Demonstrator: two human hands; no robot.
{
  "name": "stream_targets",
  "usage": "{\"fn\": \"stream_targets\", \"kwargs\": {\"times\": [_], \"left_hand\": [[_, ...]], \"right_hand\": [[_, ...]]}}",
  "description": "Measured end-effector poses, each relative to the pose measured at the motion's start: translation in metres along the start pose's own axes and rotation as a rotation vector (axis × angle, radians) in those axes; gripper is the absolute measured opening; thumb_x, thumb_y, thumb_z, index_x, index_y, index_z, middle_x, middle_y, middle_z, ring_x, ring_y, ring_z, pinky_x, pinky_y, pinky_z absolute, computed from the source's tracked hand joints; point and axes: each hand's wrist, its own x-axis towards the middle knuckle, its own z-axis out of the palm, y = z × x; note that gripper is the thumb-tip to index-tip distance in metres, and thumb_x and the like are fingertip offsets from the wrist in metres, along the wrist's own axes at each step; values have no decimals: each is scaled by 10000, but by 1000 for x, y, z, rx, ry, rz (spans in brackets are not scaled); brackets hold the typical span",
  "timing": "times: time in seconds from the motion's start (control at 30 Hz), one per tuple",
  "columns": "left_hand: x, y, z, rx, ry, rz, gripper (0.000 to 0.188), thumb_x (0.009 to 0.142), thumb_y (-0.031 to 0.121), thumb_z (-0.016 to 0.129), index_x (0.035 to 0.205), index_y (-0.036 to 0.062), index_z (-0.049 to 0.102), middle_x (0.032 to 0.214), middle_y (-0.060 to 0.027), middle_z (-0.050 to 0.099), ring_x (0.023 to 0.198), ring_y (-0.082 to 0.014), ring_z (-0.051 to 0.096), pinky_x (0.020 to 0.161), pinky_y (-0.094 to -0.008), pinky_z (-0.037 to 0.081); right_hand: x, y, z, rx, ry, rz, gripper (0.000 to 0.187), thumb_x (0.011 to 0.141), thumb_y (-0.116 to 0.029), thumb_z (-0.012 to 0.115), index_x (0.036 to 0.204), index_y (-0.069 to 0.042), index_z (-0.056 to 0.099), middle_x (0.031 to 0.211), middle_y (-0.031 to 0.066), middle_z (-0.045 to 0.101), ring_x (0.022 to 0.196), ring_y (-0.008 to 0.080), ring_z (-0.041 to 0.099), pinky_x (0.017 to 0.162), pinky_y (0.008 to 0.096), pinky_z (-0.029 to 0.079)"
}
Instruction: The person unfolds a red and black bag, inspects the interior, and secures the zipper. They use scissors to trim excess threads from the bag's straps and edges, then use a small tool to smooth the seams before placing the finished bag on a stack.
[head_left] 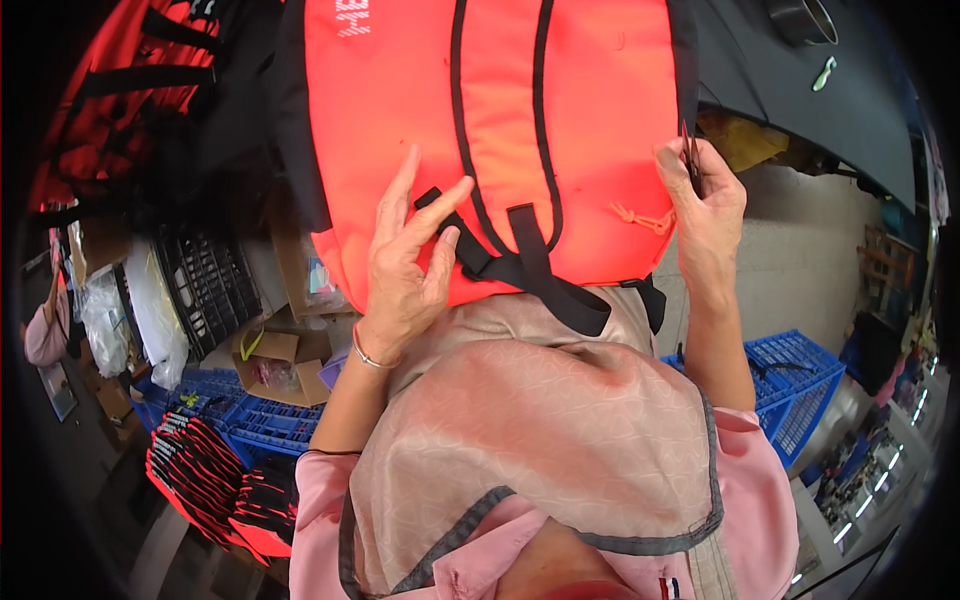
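A bright orange-red backpack [390, 90] with black edging lies in front of me, its lower edge against my apron. An orange strap panel [505, 120] bordered in black runs down its middle, ending in black webbing [535, 270]. My left hand [408, 260] hovers at or rests lightly on the lower left of the bag, fingers spread, beside a short black webbing end. At the right edge my right hand [708, 200] is closed around dark, pointed thread snips [691, 160], tips up. Orange cord [642, 218] lies just left of that hand.
A dark table [770, 80] at the upper right bears a metal container [803, 20] and a small green-and-white tool [825, 74]. Blue crates [800, 375] stand low on both sides. To the left are an open cardboard box [285, 360] and stacked orange-and-black pieces [190, 480].
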Motion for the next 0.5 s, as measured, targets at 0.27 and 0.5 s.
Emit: {"fn": "stream_targets", "kwargs": {"times": [0.27, 0.5], "left_hand": [[-26, 10, -7, 22, -1, -99, 524, 785, 24, 753, 1291, 26, 620, 1248, -175, 645, 1158, -317, 596, 999, -388, 471], [-31, 12, -16, -12, -80, -119, 514, 773, 29, 771, 1270, 43, 639, 1231, -162, 653, 1158, -300, 603, 989, -374, 489]], "right_hand": [[-25, -3, 23, -23, -232, 203, 242, 927, -196, 708, 808, 1, 636, 661, -77, 464, 615, 27, 361, 539, 238, 299], [-21, 2, 28, -161, -276, 224, 285, 919, -228, 713, 768, -8, 611, 631, -65, 415, 601, 41, 343, 534, 254, 288]]}}
